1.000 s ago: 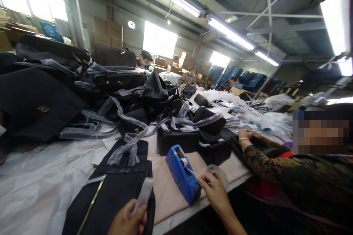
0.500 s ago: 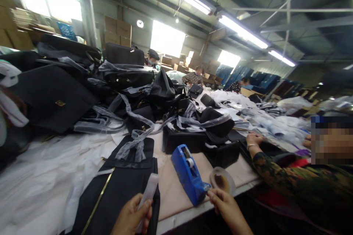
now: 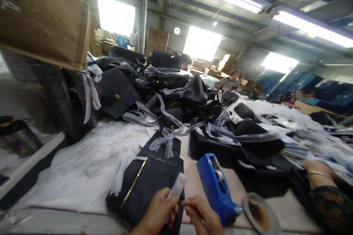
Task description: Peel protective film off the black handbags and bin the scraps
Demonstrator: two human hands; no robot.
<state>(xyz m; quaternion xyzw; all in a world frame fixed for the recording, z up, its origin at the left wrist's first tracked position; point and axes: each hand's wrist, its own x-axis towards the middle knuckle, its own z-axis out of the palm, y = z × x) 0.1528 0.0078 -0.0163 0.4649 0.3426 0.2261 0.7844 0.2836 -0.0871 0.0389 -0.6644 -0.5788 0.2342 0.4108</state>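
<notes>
My left hand (image 3: 162,207) is closed on a flat, whitish translucent strip (image 3: 178,185), which sticks up at a slant over the right edge of a black bag (image 3: 157,176). The bag lies flat, with a gold zipper running along its front and a plastic-wrapped strap (image 3: 165,143) at its top. Just right of the strip, my right hand (image 3: 202,213) has thumb and fingertips pinched together. Anything between them is too small to make out. Right of that hand stands a blue tape dispenser (image 3: 217,187), holding a roll of clear tape.
A large tape roll (image 3: 257,214) lies right of the dispenser. Black bags with wrapped straps (image 3: 190,91) pile up behind. White sheeting (image 3: 82,169) covers the left side. At right, a co-worker's hand (image 3: 320,172) rests on black material. A brown fabric panel (image 3: 44,18) hangs upper left.
My right hand has left the tape dispenser's cutting end and moved left, close to the strip in my left hand. The view has turned left.
</notes>
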